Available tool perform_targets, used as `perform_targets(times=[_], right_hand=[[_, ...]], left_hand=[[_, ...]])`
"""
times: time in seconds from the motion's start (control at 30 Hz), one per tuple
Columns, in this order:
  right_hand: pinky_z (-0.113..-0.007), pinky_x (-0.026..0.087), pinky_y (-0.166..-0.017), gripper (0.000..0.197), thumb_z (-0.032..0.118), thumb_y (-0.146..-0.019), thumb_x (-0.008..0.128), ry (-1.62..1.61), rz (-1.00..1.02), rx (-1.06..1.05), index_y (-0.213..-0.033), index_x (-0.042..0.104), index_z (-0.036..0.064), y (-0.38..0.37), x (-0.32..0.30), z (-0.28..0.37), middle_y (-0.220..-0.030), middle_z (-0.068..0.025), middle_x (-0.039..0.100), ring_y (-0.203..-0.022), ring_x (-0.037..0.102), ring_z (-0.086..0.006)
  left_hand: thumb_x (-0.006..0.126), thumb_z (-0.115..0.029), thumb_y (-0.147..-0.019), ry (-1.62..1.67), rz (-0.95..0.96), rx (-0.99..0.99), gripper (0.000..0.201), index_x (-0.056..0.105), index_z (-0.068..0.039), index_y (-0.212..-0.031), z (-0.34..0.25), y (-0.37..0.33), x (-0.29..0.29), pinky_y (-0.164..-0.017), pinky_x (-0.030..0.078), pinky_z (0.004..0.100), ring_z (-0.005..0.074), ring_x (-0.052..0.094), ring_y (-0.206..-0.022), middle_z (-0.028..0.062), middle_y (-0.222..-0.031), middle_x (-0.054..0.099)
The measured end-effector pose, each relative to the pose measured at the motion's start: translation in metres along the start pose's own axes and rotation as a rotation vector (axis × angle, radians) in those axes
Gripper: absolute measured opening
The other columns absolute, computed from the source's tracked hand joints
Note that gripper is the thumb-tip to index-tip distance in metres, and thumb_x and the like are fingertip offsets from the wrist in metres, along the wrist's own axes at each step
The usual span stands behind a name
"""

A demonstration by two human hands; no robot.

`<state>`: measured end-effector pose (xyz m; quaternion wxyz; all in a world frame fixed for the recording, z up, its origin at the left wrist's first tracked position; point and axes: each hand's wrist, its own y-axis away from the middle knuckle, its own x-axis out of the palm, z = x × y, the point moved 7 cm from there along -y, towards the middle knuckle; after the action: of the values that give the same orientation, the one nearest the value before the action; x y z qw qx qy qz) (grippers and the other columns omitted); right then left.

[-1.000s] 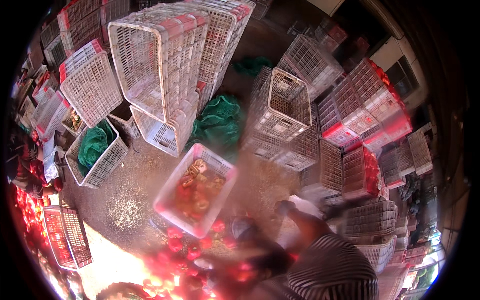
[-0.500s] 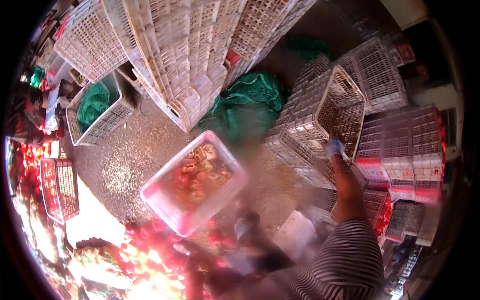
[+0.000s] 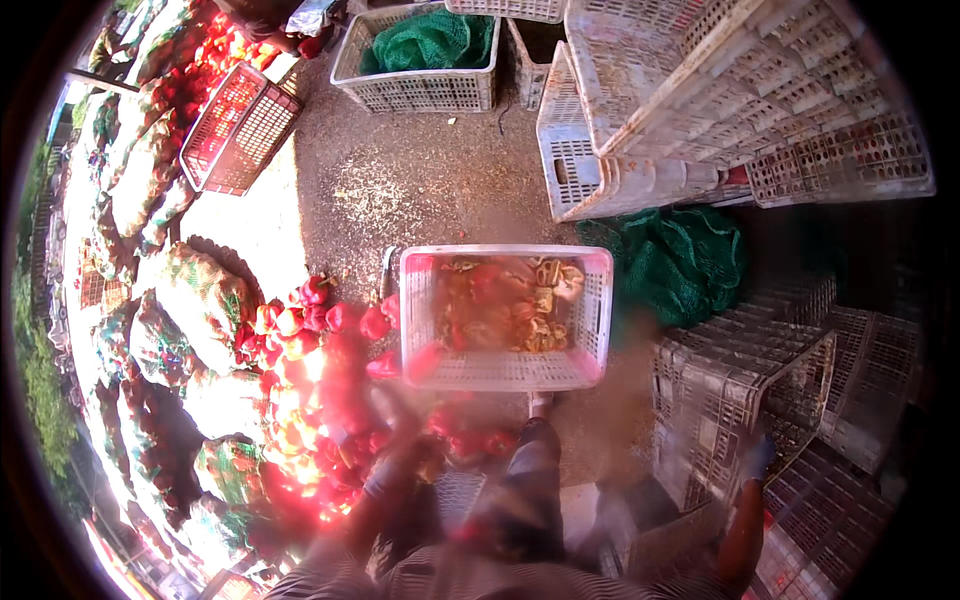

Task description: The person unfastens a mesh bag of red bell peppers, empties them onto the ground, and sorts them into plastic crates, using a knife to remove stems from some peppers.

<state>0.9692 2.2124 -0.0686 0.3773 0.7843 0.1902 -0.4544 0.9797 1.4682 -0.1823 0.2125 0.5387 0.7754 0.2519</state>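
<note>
On the right, my right hand (image 3: 762, 456), in a pale bluish glove, is at the rim of an empty dirty-white plastic crate (image 3: 715, 400) lying with its opening to the side. Its fingers appear closed over that rim, though they are small and dim. My left hand (image 3: 397, 418) hangs low over red bell peppers (image 3: 320, 400) heaped on the floor; blur hides its fingers. Ahead of my feet stands a white plastic crate (image 3: 505, 377), its bottom partly covered by red peppers and yellowish pieces (image 3: 545, 305).
Tall stacks of white crates (image 3: 680, 100) rise at the far right. Green netting (image 3: 685, 265) lies beneath them, and more fills a crate (image 3: 415, 90) at the back. Filled mesh sacks (image 3: 200, 300) line the left, near a reddish crate (image 3: 240, 130). Another person's arm shows at the top.
My view has swung to the left, so the crates and floor appear turned and shifted. My right hand stays at the side-lying crate. My left forearm now shows more plainly over the peppers.
</note>
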Motion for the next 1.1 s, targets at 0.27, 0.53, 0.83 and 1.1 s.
perform_targets(times=[0.27,0.53,0.83,1.1], right_hand=[[-0.032,0.048,-0.083,0.036,0.015,-0.09,0.066,-0.645,-0.081,-0.317,-0.121,0.058,-0.0008,0.183,-0.21,0.09,-0.104,-0.0057,0.06,-0.094,0.056,-0.014],[-0.03,0.042,-0.064,0.022,0.018,-0.082,0.064,-0.67,0.009,-0.62,-0.098,0.06,0.0024,0.348,-0.39,0.361,-0.082,-0.0018,0.055,-0.074,0.051,-0.0134],[-0.041,0.046,-0.076,0.04,0.032,-0.08,0.075,-0.065,0.024,-1.473,-0.097,0.064,-0.0028,0.461,-0.376,0.809,-0.084,-0.0193,0.063,-0.079,0.058,-0.032],[-0.044,0.05,-0.085,0.04,0.04,-0.088,0.065,0.667,-0.535,-1.722,-0.113,0.062,0.0102,0.415,-0.158,1.038,-0.096,-0.0166,0.068,-0.098,0.066,-0.0328]], left_hand=[[0.063,-0.028,-0.097,0.538,-0.46,-0.165,0.041,0.058,-0.004,-0.13,0.083,-0.067,-0.083,-0.09,0.05,0.0277,0.0183,0.06,-0.113,0.0108,-0.12,0.064],[0.073,-0.009,-0.074,-0.068,0.407,0.397,0.049,0.062,-0.005,-0.121,-0.044,0.018,-0.183,-0.103,0.043,0.0425,0.0332,0.054,-0.124,0.016,-0.13,0.059],[0.068,0.004,-0.074,-0.065,-0.105,0.28,0.045,0.063,0.0,-0.118,-0.092,0.117,-0.377,-0.092,0.05,0.034,0.0225,0.06,-0.112,0.0122,-0.122,0.062],[0.061,0.016,-0.075,-0.098,-0.284,0.355,0.045,0.06,-0.001,-0.117,-0.004,0.156,-0.41,-0.089,0.052,0.0347,0.0259,0.057,-0.115,0.0184,-0.129,0.055]])
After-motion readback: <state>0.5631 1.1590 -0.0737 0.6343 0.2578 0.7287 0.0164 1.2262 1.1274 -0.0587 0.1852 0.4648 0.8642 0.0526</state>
